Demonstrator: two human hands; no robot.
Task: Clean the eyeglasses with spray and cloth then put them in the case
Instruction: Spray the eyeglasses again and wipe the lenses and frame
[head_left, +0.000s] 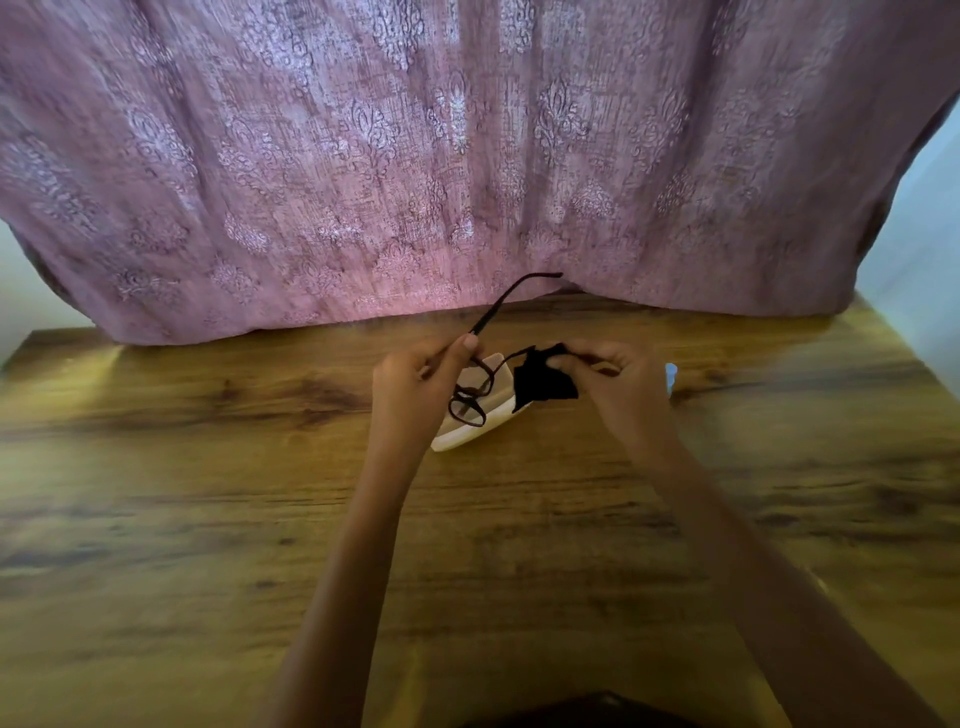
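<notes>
Dark-framed eyeglasses (474, 395) hang above the table with one temple arm pointing up and away. My left hand (415, 387) pinches that arm near its hinge. My right hand (615, 379) holds a black cloth (543, 382) folded around the other side of the frame. Under the glasses an open white case (467, 434) lies on the wooden table (208, 467). A small pale blue object, maybe the spray bottle (670, 375), shows just behind my right hand, mostly hidden.
A pink patterned curtain (415, 156) hangs along the table's far edge. Pale walls show at both sides. A dark object (597, 712) sits at the near edge below my arms.
</notes>
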